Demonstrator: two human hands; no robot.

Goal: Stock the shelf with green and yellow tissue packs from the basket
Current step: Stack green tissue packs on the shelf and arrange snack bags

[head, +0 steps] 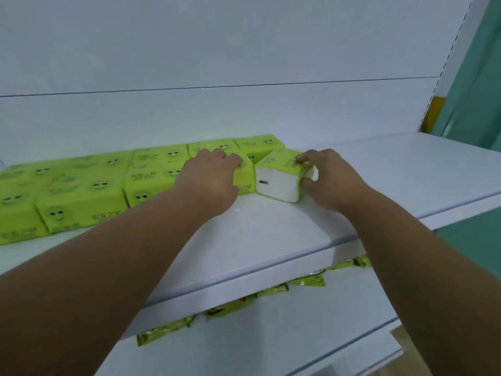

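A white back panel point(244, 50) fills the far side of the scene, crossed by a thin dark seam running left to right. At the far right stands a white upright point(458, 44) punched with a column of small slots, with a yellow patch point(433, 112) low beside it. Past the upright a teal wall point(477, 85) shows. A white shelf board point(379, 169) slants from near left to far right, and another white board point(311, 335) lies below it. Light is even and soft. A sliver of brownish floor point(406, 340) shows at the near right.

A shop: white retail shelving point(298, 234) stocked with rows of tissue packs point(81, 191).
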